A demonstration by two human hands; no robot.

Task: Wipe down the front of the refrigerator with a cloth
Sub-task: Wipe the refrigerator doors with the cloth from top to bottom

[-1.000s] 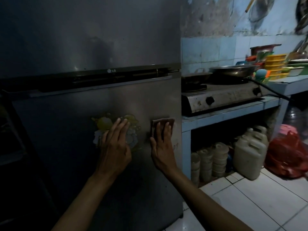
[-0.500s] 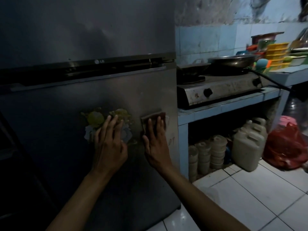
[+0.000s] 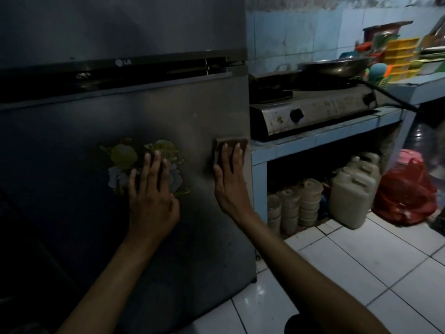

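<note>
The grey two-door refrigerator [image 3: 187, 116] fills the left of the view, with a worn yellow-and-white sticker [image 3: 122, 155] on its lower door. A small brown folded cloth [image 3: 231, 143] lies flat against that door, right at its right edge. My right hand [image 3: 230, 182] presses the cloth to the door with straight fingers; the cloth's lower part is hidden under them. My left hand [image 3: 151, 196] rests flat on the door with fingers apart, partly covering the sticker, and holds nothing.
A tiled counter [image 3: 320, 133] with a two-burner gas stove [image 3: 313, 109] and a wok [image 3: 334, 65] adjoins the fridge's right side. Under it stand stacked containers [image 3: 298, 203] and plastic jugs [image 3: 351, 196]. A red bag [image 3: 407, 196] sits on the white tiled floor [image 3: 361, 268].
My right hand has slid the cloth to the right, up to the door's right edge. My left hand stays on the sticker. The view has shifted slightly.
</note>
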